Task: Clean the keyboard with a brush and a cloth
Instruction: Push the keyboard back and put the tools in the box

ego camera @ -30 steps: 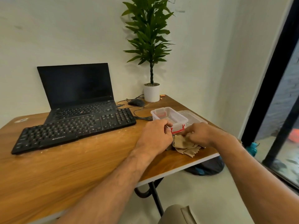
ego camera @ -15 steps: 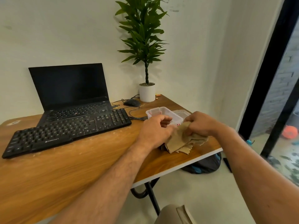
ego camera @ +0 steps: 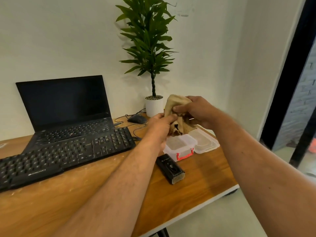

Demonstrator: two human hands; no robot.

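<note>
The cloth (ego camera: 177,106) is up in the air between my two hands, above the small clear plastic box (ego camera: 179,146). It is a tan, crumpled rag with a darker patch at its lower folds. My right hand (ego camera: 196,111) grips it from the top and right side, thumb pressed into the fabric and fingers curled round the bunch. My left hand (ego camera: 159,125) pinches the lower left part of the cloth, fingertips curled into the folds.

The brush (ego camera: 171,168) lies flat on the wooden table (ego camera: 201,182), just in front of the box, a black block with pale bristles at the end nearest me (neither hand touches it). The box has a red clip on its front wall, and its clear lid (ego camera: 205,141) lies just beside it on the right, touching or nearly so.

The keyboard (ego camera: 65,156) sits to the left, well apart from my hands, black with pale dust showing between its keys. Its far edge rests against the base of the open laptop (ego camera: 65,106), whose screen is dark. Behind my left hand a black mouse (ego camera: 136,119) lies near the white pot of the plant (ego camera: 150,48), which stands against the wall.
</note>
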